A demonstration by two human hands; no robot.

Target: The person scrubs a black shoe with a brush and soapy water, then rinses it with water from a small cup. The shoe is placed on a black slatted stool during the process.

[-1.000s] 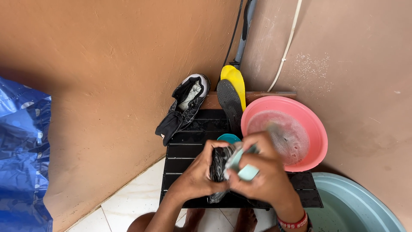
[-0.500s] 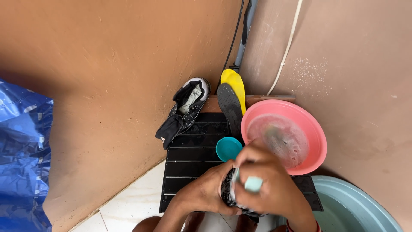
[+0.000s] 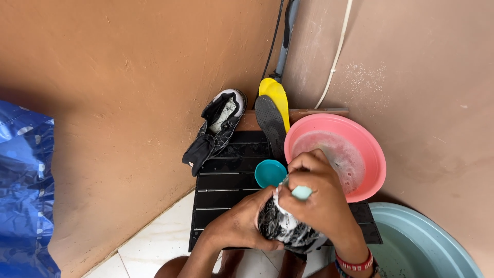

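where two rough plastered walls (image 3: pixel 128 103) meet in a corner, one earthy brown and one paler pink, a crinkled blue plastic sheet (image 3: pixel 23 190) hangs at the left edge. low at the right sits the curved rim of a big pale green basin (image 3: pixel 427 247), smooth and round. a black slatted platform (image 3: pixel 226 180) lies on white floor tiles, its ribs wet and glossy. on its right side rests a round pink plastic bowl (image 3: pixel 370 154) holding cloudy, sudsy water. against the corner leans a dark mesh shoe (image 3: pixel 218 126) with its tongue flopped open, and beside it stand two flat insoles (image 3: pixel 272 110), one yellow, one black and dimpled. just beside the bowl stands a small teal cup (image 3: pixel 270 172). over the platform's near edge, the left hand (image 3: pixel 239 226) is clamped round a soapy black-and-white patterned shoe (image 3: pixel 285 229), cradling it from the side. the right hand (image 3: pixel 321 203) is closed in a fist on a pale mint brush handle (image 3: pixel 302 192), pressed against the shoe's top.
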